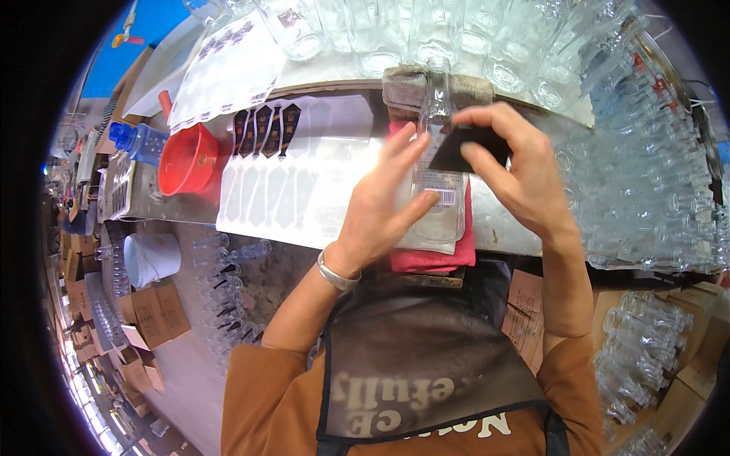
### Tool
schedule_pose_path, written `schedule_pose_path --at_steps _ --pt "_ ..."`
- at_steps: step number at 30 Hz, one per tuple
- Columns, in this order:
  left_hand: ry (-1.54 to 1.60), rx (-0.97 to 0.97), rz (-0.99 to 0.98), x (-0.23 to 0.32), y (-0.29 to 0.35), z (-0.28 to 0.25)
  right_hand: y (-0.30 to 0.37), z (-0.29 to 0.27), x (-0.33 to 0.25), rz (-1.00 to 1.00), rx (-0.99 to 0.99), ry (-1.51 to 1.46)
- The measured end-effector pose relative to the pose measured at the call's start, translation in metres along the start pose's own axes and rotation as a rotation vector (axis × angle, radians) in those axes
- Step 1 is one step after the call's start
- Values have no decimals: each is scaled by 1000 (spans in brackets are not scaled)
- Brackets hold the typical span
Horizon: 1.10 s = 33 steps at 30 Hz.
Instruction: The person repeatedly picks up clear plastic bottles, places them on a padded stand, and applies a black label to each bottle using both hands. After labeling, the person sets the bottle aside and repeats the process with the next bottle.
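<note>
A clear glass bottle lies on its back with its neck pointing away from me. Printing and a barcode show on it. My left hand is at the bottle's left side, fingers stretched and thumb apart, slightly blurred; whether it presses on the glass I cannot tell. Between the thumb and fingers of my right hand is a flat black scraper-like piece, held over the bottle's upper right side. Under the bottle is a red cloth, and a rolled towel supports its neck.
A sheet of black labels, partly peeled, lies left of the bottle. Beyond it stand a red container and a blue-capped bottle. Many glass bottles crowd the right and far sides. A white bucket and cardboard boxes sit on the floor.
</note>
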<state>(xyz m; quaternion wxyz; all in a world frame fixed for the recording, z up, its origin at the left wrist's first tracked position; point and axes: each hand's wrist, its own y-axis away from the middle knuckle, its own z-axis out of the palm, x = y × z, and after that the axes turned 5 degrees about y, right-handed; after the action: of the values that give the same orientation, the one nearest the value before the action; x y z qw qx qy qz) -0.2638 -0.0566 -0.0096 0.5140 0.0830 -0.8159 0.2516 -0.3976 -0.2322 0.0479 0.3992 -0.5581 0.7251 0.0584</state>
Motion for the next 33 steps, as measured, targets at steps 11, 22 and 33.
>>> schedule_pose_path --at_steps 11,22,33 --pt "10 103 60 -9 43 20 17 19 -38 -408 72 268" --pt "7 117 40 -9 42 16 -7 28 -35 -388 -62 293" --pt "-86 0 60 -10 45 5 10 14 -26 -325 -138 3"
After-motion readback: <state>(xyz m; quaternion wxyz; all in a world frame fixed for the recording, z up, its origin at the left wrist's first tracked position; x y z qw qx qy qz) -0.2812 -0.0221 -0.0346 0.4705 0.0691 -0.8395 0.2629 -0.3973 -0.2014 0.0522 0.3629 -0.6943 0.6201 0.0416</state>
